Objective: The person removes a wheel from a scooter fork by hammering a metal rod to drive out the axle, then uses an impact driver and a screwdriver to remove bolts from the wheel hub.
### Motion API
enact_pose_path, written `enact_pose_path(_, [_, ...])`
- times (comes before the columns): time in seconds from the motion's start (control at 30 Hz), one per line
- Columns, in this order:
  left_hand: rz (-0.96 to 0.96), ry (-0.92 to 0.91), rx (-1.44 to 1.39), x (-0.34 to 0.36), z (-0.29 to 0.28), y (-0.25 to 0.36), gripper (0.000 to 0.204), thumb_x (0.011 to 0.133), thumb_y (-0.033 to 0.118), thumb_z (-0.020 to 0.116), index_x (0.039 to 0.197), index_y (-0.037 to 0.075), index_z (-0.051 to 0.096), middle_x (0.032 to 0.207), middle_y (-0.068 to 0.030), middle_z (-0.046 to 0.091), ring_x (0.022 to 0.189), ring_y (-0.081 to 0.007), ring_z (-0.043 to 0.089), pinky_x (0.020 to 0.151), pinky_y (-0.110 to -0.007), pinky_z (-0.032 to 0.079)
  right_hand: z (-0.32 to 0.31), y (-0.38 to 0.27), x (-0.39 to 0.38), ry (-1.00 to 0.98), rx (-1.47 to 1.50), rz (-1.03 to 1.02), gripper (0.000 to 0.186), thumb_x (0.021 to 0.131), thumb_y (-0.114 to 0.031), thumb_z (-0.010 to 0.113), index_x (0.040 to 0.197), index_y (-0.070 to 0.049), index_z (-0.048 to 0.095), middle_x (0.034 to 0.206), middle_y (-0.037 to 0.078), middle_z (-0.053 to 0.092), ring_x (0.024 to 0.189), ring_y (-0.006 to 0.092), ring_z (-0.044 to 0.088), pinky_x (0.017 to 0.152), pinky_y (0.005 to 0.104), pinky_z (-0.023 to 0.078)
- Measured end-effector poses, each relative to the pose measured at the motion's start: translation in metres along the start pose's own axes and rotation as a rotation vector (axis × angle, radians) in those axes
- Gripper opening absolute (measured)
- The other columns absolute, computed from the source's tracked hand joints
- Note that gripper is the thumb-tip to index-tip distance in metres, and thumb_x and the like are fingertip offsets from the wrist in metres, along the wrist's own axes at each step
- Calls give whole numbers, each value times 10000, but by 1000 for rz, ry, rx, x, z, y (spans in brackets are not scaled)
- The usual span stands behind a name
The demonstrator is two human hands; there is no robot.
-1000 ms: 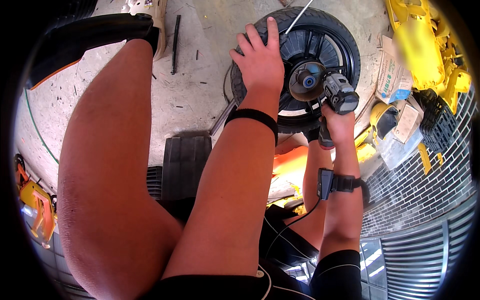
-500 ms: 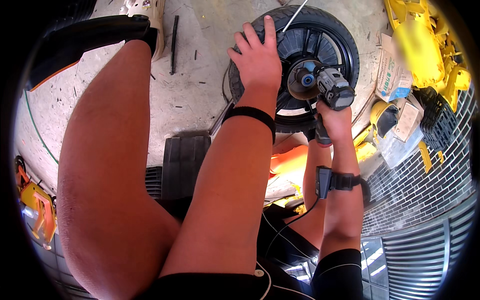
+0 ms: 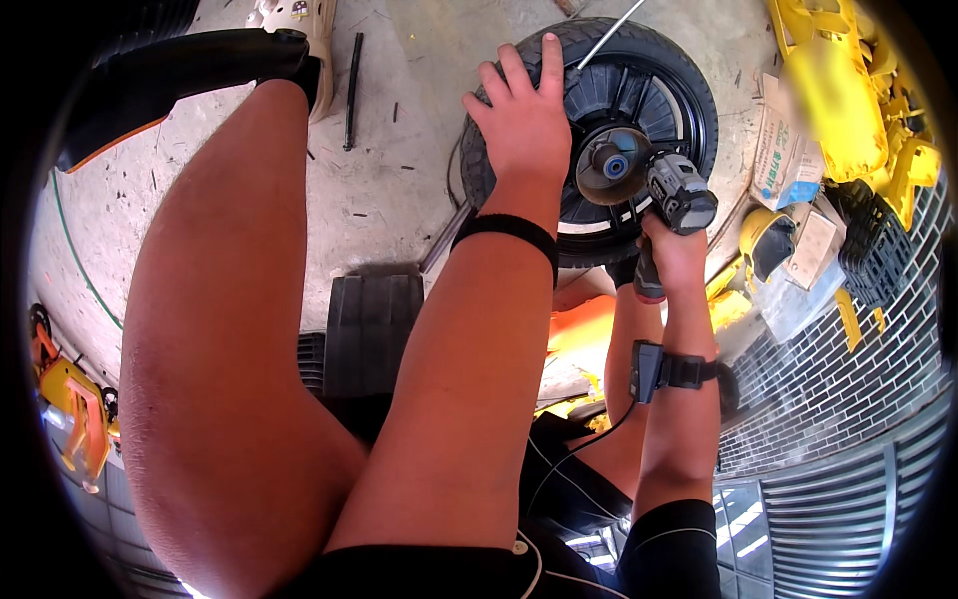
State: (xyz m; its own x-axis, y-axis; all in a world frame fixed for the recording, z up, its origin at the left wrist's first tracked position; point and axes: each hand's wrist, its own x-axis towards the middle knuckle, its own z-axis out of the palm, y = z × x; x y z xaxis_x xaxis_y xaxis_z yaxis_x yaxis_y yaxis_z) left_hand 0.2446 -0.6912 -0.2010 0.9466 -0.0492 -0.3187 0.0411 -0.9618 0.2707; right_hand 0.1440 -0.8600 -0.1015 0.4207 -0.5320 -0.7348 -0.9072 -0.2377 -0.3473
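Note:
A black-tyred wheel [image 3: 695, 80] with dark spokes lies flat on the concrete floor ahead of me. My left hand [image 3: 524, 120] rests on its left side, fingers spread over the tyre and rim. My right hand [image 3: 675, 252] is closed round the handle of a grey and black cordless power tool [image 3: 681, 192]. The tool's front end sits over the right side of the wheel, beside the round metal hub [image 3: 611, 168] with a blue-ringed centre. Whether the tool's tip touches anything is hidden. A thin metal rod [image 3: 611, 36] slants across the tyre at the top.
At right lie yellow plastic parts [image 3: 848, 110], a cardboard box [image 3: 780, 150], a yellow helmet-like shell [image 3: 762, 236] and a black crate [image 3: 876, 245]. A black ribbed panel [image 3: 373, 334] lies left of my left forearm. A dark bar [image 3: 353, 92] lies on the floor.
The power tool in my right hand has drawn back from the hub, slightly right and down, baring more of the hub. My left hand stays on the tyre while the view shifts slightly.

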Motion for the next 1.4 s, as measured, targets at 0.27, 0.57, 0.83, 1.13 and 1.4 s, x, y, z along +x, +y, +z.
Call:
enact_pose_path(0.27, [8, 18, -1, 0, 0, 0, 885, 842, 107, 661, 1589, 249, 209, 1504, -205, 300, 1342, -422, 355, 1032, -599, 351, 3, -1, -3, 8, 76, 19, 105, 844, -30, 623, 943, -2, 640, 766, 68, 627, 607, 169, 614, 577, 308, 499])
enact_pose_path(0.57, [35, 25, 36, -1, 6, -2, 977, 784, 89, 702, 1600, 180, 174, 1512, -237, 295, 1336, -440, 359, 993, -571, 371, 25, 2, -4, 63, -36, -106, 340, 784, -162, 724, 1077, 3, 674, 897, 130, 717, 762, 242, 707, 706, 353, 545])
enact_pose_path(0.83, [53, 24, 20, 7, 3, 1, 1001, 761, 118, 731, 1596, 168, 180, 1529, -243, 300, 1354, -448, 358, 1034, -583, 358, 36, -4, -12, 55, -92, -110, 414, 740, -275, 771, 1041, 4, 716, 956, 220, 737, 983, 376, 711, 830, 412, 552])
enact_pose_path(1.13, [93, -46, -28, 4, -10, -1, 1010, 737, 135, 722, 1595, 140, 190, 1516, -237, 311, 1356, -450, 358, 1048, -600, 357, 48, -4, -33, -12, -255, -170, 402, 741, -286, 769, 1034, -16, 716, 910, 192, 742, 916, 375, 722, 794, 422, 570])
enact_pose_path(1.4, [124, -13, -40, 2, -5, -2, 966, 759, 127, 700, 1582, 108, 194, 1513, -246, 305, 1364, -430, 343, 1068, -564, 334, 66, 18, -50, 20, -159, -108, 347, 737, -295, 779, 999, -75, 724, 877, 203, 726, 901, 392, 698, 780, 453, 570])
